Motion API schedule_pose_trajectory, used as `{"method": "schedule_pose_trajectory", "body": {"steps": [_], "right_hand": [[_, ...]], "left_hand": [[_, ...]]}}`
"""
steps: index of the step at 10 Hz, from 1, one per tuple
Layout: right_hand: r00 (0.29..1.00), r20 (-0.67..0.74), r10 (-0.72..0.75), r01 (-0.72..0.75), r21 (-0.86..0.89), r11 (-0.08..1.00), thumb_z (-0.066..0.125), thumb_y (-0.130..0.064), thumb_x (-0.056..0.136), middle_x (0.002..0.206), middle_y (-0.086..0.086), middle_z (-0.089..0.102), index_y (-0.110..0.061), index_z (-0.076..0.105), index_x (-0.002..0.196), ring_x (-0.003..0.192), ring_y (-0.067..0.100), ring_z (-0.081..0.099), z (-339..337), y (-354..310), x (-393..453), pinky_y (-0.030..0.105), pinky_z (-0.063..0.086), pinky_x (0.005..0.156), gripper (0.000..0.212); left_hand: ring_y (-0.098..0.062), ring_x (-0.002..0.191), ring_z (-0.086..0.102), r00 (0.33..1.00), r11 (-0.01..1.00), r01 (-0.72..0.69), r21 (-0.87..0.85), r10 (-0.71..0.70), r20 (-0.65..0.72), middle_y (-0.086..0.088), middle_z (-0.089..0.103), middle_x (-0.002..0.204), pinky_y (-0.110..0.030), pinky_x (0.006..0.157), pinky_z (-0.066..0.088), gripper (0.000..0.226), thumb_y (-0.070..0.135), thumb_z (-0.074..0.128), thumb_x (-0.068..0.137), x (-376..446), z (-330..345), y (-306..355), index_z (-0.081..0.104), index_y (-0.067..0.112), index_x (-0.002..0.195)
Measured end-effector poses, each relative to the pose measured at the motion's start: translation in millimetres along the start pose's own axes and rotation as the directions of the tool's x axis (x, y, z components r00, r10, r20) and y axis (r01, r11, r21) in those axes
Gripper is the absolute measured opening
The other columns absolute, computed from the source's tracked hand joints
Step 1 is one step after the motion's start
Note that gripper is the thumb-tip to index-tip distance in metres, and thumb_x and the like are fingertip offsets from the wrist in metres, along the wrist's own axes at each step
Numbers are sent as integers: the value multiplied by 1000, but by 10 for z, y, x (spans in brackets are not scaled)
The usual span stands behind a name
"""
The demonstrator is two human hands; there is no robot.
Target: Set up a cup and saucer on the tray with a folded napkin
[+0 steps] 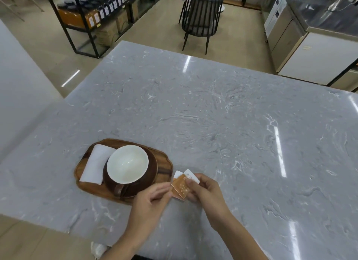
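Note:
A wooden tray (163, 163) lies on the grey marble table. On it stands a brown cup (127, 163) with a white inside, on a dark brown saucer (151, 174), its handle toward me. A folded white napkin (95, 163) lies along the tray's left side, touching the saucer. Just right of the tray, my right hand (205, 190) grips two small orange and white packets (182, 185). My left hand (151, 198) touches the packets' left edge with its fingertips, over the tray's near right corner.
The marble table (222, 124) stretches far to the right and back. Its near edge runs under my forearms. A black chair (200, 17) and shelves with bottles (93, 15) stand on the floor beyond. A counter (317, 46) is at the far right.

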State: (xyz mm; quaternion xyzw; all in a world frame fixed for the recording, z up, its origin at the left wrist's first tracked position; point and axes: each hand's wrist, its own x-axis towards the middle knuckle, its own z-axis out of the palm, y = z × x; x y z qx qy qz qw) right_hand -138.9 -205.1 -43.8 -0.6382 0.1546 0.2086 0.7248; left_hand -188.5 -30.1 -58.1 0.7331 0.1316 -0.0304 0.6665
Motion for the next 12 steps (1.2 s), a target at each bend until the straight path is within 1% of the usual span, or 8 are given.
{"method": "schedule_pose_trajectory", "body": {"steps": [1, 2, 3, 4, 6, 8, 9, 12], "right_hand": [[999, 29, 33, -32, -54, 998, 66, -4, 95, 89, 11, 80, -9, 77, 96, 79, 16, 76, 124, -3, 95, 22, 59, 66, 13], [996, 79, 38, -30, -101, 994, 69, -2, 93, 85, 10, 79, -4, 75, 98, 79, 18, 77, 233, -19, 196, 23, 61, 66, 8], [997, 79, 20, -4, -201, 980, 79, -6, 86, 87, 10, 79, -4, 74, 100, 81, 20, 77, 306, -17, 277, 28, 63, 70, 15], [998, 32, -55, 63, -454, 889, 86, -19, 79, 89, 3, 80, -17, 75, 101, 82, 19, 77, 348, 27, 340, 36, 63, 74, 25], [983, 27, -182, 161, -611, 775, 87, -33, 76, 85, -6, 76, -27, 73, 101, 73, 7, 74, 375, 94, 386, 30, 61, 70, 30], [966, 31, -255, 216, -636, 741, 86, -38, 77, 68, -9, 60, -30, 72, 98, 66, 1, 67, 461, 201, 394, 10, 48, 59, 26], [957, 34, -288, 245, -629, 738, 85, -39, 78, 65, -10, 58, -36, 69, 96, 64, -3, 64, 476, 227, 384, 8, 47, 60, 25], [942, 37, -334, 293, -578, 762, 71, -29, 93, 85, -8, 71, -30, 68, 110, 67, 4, 70, 320, -35, 333, 25, 58, 67, 17]], "left_hand": [[0, 88, 73, 982, 942, -150, 301, 178, -66, 19, 78, 92, -6, 76, 52, 33, 7, 74, 87, -108, -80, -32, 77, 27, 113], [-5, 95, 71, 952, 798, -245, 550, 305, -18, 6, 76, 104, -15, 86, 56, 41, 9, 79, 83, -209, -116, -62, 74, 18, 123], [-11, 111, 68, 946, 742, -265, 615, 324, 17, 1, 72, 126, -28, 93, 58, 47, 12, 77, 85, -251, -176, -110, 68, 15, 131], [-14, 119, 66, 934, 703, -315, 638, 351, 74, 0, 68, 134, -36, 94, 60, 50, 12, 74, 88, -277, -232, -163, 63, 12, 137], [-16, 127, 61, 935, 667, -310, 678, 342, 91, -1, 64, 139, -42, 97, 59, 50, 14, 73, 89, -312, -230, -195, 62, 12, 137], [-16, 128, 60, 928, 650, -316, 692, 362, 83, -1, 64, 140, -37, 101, 56, 49, 17, 74, 88, -342, -259, -208, 64, 11, 135], [-15, 123, 64, 922, 652, -329, 683, 378, 83, 0, 67, 135, -33, 99, 56, 47, 16, 77, 85, -356, -291, -182, 67, 13, 132], [-4, 113, 66, 805, 611, -571, 549, 547, 230, 5, 73, 121, -22, 97, 55, 33, 14, 60, 94, -42, -524, 329, 72, 16, 125]]}}
